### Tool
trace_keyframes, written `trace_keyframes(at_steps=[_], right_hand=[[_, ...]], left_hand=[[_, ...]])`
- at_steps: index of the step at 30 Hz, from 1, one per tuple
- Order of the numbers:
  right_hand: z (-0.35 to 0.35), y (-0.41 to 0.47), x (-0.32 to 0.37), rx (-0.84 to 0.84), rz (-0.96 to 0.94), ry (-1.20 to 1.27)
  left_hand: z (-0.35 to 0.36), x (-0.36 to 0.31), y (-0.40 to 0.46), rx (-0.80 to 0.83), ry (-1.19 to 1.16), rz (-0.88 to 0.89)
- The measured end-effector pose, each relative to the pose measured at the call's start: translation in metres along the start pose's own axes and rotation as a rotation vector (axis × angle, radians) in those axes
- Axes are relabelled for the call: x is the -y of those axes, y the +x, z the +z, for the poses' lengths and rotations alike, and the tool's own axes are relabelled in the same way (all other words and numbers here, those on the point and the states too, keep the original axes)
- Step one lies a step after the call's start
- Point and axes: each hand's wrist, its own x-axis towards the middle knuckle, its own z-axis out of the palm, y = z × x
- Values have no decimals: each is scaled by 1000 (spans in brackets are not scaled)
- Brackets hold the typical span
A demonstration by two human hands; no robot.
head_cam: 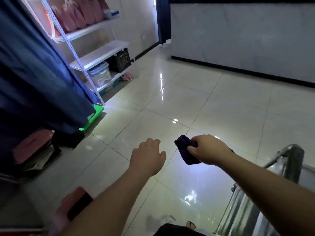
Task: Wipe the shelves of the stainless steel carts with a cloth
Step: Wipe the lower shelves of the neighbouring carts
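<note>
- Cloth (186, 150), dark purple and bunched, is gripped in the right hand (207, 149), held in the air above the floor (213, 103).
- It is seen crumpled into a small wad, with 1 end sticking out toward the left hand (147, 156) and the other hanging below the fingers.
- The left hand is held out beside it with fingers relaxed and nothing in it, just apart from the cloth.
- A stainless steel cart (265, 193) is seen at the lower right edge, partly cut off; its rail lies under the right forearm.
- A broad stretch of glossy tiled floor is left open ahead of both hands.
- That room is bounded on the left by a blue curtain (34, 65) and a white shelf rack (100, 55), and on the far right by a pale wall panel (247, 36) with a dark base strip.
</note>
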Motion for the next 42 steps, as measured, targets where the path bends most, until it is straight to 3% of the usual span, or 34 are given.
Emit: trace_keyframes(at_steps=[9, 22, 32, 42], right_hand=[[-24, 117, -6, 66, 69, -17], [-84, 268, -19, -76, 443, 125], [-123, 314, -135, -161, 689, 224], [-237, 376, -298, -243, 669, 235]], left_hand=[[-12, 17, 138, 85, 2, 30], [-67, -12, 404, 124, 75, 446], [-59, -149, 519, 189, 165, 685], [-74, -329, 612, 159, 151, 678]])
